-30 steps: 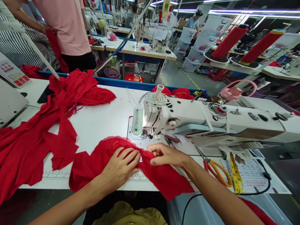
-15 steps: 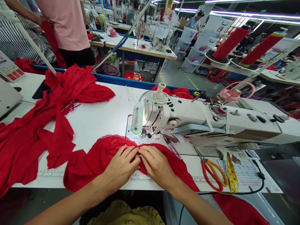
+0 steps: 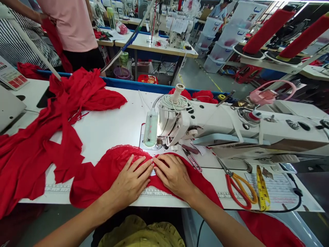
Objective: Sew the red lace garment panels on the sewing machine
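A red lace-edged fabric piece [image 3: 102, 171] lies on the white sewing table [image 3: 115, 127], just in front of the needle of a white sewing machine [image 3: 218, 127]. My left hand [image 3: 131, 181] presses flat on the fabric, fingers spread and pointing at the needle. My right hand [image 3: 173, 175] lies flat beside it on the same fabric, fingertips almost touching the left ones. The fabric's right end hangs over the table's front edge.
A heap of red cloth [image 3: 51, 123] covers the table's left side. Orange-handled scissors [image 3: 239, 188], a yellow tape measure [image 3: 262, 188] and small snips [image 3: 192, 161] lie right of my hands. A person in a pink shirt [image 3: 74, 31] stands behind. Red thread cones [image 3: 267, 31] stand at the right.
My right hand went from pinching the fabric to lying flat on it beside my left hand. Both hands and the fabric slid a little toward the needle.
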Tool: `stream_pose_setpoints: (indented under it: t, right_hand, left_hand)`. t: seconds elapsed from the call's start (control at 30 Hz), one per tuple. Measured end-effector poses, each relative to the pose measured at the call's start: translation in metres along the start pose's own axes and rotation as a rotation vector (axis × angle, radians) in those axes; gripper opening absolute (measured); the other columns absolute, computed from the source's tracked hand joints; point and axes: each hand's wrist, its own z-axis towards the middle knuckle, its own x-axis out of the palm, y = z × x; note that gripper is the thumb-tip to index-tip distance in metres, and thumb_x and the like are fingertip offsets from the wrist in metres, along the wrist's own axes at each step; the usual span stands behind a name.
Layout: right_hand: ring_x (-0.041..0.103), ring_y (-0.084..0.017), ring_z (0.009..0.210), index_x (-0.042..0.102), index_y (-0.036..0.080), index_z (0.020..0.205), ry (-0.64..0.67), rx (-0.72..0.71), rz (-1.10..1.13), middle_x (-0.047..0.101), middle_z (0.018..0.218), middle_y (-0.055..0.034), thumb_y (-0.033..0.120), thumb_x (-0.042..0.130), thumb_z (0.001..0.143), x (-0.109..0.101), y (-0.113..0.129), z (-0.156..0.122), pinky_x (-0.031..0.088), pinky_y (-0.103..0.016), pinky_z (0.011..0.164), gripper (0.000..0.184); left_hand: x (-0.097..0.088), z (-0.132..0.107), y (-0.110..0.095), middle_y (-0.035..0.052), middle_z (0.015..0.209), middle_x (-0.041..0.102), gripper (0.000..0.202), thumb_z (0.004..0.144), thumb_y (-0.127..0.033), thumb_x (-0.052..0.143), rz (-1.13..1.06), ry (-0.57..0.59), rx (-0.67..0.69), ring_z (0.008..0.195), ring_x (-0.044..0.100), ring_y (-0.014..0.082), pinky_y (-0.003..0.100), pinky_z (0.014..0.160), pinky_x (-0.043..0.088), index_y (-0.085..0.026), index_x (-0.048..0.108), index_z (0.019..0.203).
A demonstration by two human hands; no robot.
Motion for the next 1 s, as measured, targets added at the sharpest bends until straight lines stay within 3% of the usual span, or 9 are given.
stream_pose_setpoints:
  t: [0.2, 0.37, 0.47, 0.53, 0.6, 0.67, 0.8, 0.87, 1.0]
  right_hand:
    - [0.059, -0.022, 0.104, 0.063, 0.019, 0.125, -0.016, -0.026, -0.022, 0.069, 0.115, -0.008, 0.021, 0.047, 0.102, -0.003, 0.002, -0.001, 0.042, -0.036, 0.086, 0.029]
    - [0.057, -0.025, 0.103, 0.06, 0.016, 0.128, -0.096, 0.061, -0.116, 0.068, 0.114, -0.0103, 0.022, 0.052, 0.1, -0.002, 0.003, 0.01, 0.036, -0.04, 0.093, 0.03]
    - [0.058, -0.021, 0.086, 0.067, 0.018, 0.105, -0.092, 0.072, -0.054, 0.068, 0.091, -0.0048, 0.02, 0.051, 0.101, 0.001, 0.001, 0.015, 0.035, -0.039, 0.09, 0.017]
    - [0.057, -0.019, 0.082, 0.065, 0.019, 0.092, -0.15, 0.043, -0.027, 0.066, 0.083, -0.0029, 0.019, 0.048, 0.101, 0.0, 0.001, 0.015, 0.035, -0.039, 0.09, 0.019]
    - [0.056, -0.018, 0.081, 0.064, 0.019, 0.089, -0.215, -0.002, -0.018, 0.066, 0.082, -0.0026, 0.019, 0.049, 0.101, -0.004, 0.002, 0.012, 0.034, -0.039, 0.091, 0.02]
    - [0.057, -0.018, 0.08, 0.063, 0.019, 0.093, -0.243, -0.047, -0.006, 0.067, 0.082, -0.0028, 0.02, 0.051, 0.1, -0.01, 0.005, 0.009, 0.035, -0.039, 0.092, 0.014]
    - [0.056, -0.016, 0.073, 0.063, 0.019, 0.102, -0.258, -0.141, -0.014, 0.066, 0.078, -0.0011, 0.015, 0.054, 0.096, -0.016, 0.009, 0.004, 0.036, -0.039, 0.089, 0.011]
    - [0.053, -0.014, 0.066, 0.064, 0.021, 0.098, -0.298, -0.204, -0.039, 0.064, 0.07, 0.002, 0.01, 0.056, 0.093, -0.015, 0.008, 0.001, 0.036, -0.038, 0.086, 0.014]
    - [0.053, -0.014, 0.063, 0.064, 0.02, 0.099, -0.394, -0.307, -0.058, 0.063, 0.068, 0.0026, 0.009, 0.06, 0.09, -0.013, 0.004, -0.006, 0.036, -0.036, 0.076, 0.015]
  left_hand:
    - [-0.012, 0.008, 0.001, 0.0089, 0.128, 0.067, 0.033, 0.103, -0.024, 0.042, -0.072, 0.037, -0.025, 0.122, 0.055, 0.0296, 0.051, 0.111, 0.034, -0.014, 0.061, 0.129]
    - [-0.017, 0.039, 0.015, 0.0139, 0.124, 0.066, 0.033, 0.1, -0.02, 0.048, -0.124, 0.042, -0.201, 0.12, 0.056, 0.0303, 0.052, 0.108, 0.037, -0.012, 0.054, 0.132]
    - [-0.014, 0.051, 0.027, 0.0104, 0.113, 0.069, 0.038, 0.098, -0.031, 0.058, -0.233, 0.101, -0.264, 0.105, 0.062, 0.0287, 0.056, 0.104, 0.039, -0.016, 0.051, 0.132]
    - [-0.014, 0.052, 0.029, 0.0044, 0.1, 0.07, 0.022, 0.097, -0.031, 0.059, -0.311, 0.112, -0.257, 0.094, 0.064, 0.0247, 0.058, 0.105, 0.037, -0.019, 0.06, 0.116]
    - [-0.017, 0.047, 0.026, 0.0007, 0.088, 0.068, 0.01, 0.099, -0.026, 0.056, -0.301, 0.053, -0.203, 0.086, 0.063, 0.0204, 0.06, 0.108, 0.033, -0.02, 0.064, 0.097]
    - [-0.021, 0.039, 0.019, -0.0006, 0.079, 0.064, 0.018, 0.099, -0.018, 0.052, -0.183, -0.087, -0.108, 0.079, 0.06, 0.0173, 0.063, 0.111, 0.029, -0.018, 0.065, 0.086]
    - [-0.027, 0.025, 0.006, 0.0018, 0.075, 0.067, 0.017, 0.095, -0.005, 0.052, 0.046, -0.373, 0.155, 0.081, 0.063, 0.0173, 0.068, 0.116, 0.02, -0.011, 0.067, 0.091]
    - [-0.027, 0.019, 0.005, 0.003, 0.077, 0.069, 0.019, 0.096, -0.004, 0.05, 0.09, -0.413, 0.231, 0.083, 0.065, 0.018, 0.07, 0.117, 0.019, -0.009, 0.068, 0.094]
    - [-0.026, 0.013, 0.008, 0.0004, 0.072, 0.069, 0.024, 0.096, -0.004, 0.048, 0.101, -0.449, 0.242, 0.077, 0.067, 0.0153, 0.07, 0.118, 0.017, -0.012, 0.07, 0.091]
